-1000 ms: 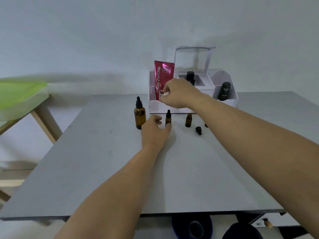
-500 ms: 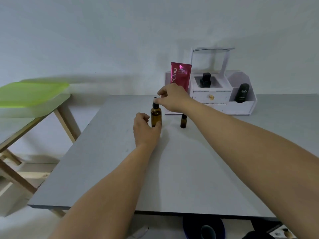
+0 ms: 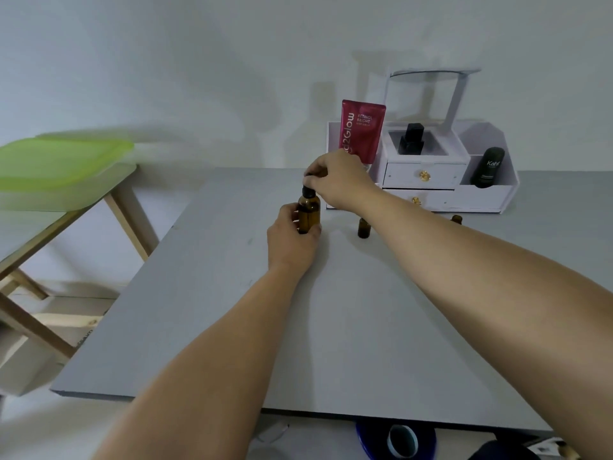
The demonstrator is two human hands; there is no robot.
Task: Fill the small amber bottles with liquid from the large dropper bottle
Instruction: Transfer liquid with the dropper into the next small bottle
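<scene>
Upright, the amber dropper bottle [image 3: 309,212] is gripped by the left hand [image 3: 292,239], right hand [image 3: 338,180] pinching its black cap [image 3: 307,190].

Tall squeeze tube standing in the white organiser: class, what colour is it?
Magenta-red tube with white lettering, clearest in the head view.

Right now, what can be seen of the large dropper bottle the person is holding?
The large dropper bottle is amber, glass by the look of it, with a black dropper cap. It stands upright on the grey table, left of a small amber bottle. The left hand wraps its lower body from the near side; the right hand pinches the cap from above. The cap is still seated. Liquid level cannot be told.
</scene>
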